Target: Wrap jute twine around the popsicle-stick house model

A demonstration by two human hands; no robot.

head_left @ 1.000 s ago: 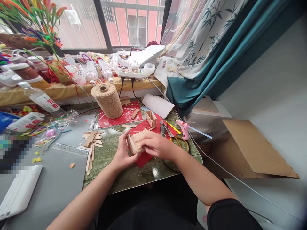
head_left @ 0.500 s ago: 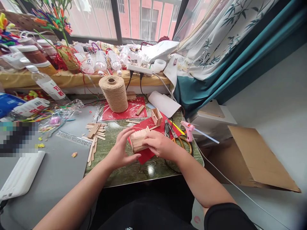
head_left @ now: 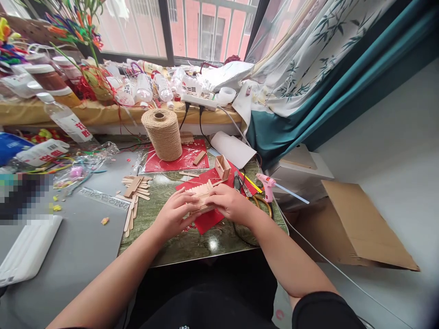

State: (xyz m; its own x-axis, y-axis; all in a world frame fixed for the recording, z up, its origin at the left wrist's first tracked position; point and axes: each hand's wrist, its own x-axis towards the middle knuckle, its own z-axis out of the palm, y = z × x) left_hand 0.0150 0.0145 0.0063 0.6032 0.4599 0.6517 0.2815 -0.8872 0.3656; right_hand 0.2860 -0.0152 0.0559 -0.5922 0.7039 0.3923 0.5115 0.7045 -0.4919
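Note:
Between my hands is a small wooden model [head_left: 200,199] made of craft sticks, above a red sheet [head_left: 210,222]. My left hand [head_left: 176,211] grips its left side, fingers over the top and thumb low at the front. On the right end, my right hand [head_left: 229,204] holds it with bent fingers that cover that part. Just beyond stands a small open wooden box [head_left: 222,167]. Pliers [head_left: 237,181] and scissors with yellowish handles [head_left: 264,205] lie right of my right hand, near a pink glue gun [head_left: 267,186] with a glue stick in its back.
A large twine spool [head_left: 162,135] stands behind on a plastic-covered red sheet. Loose craft sticks [head_left: 135,192] lie left of my hands. A white paper roll [head_left: 233,148] is at the back. Bottles crowd the sill, and an open cardboard box [head_left: 366,224] sits right of the table.
My left hand has closed from spread fingers beside the model to a grip on its left side. The model appears tipped slightly; my right hand stays on it.

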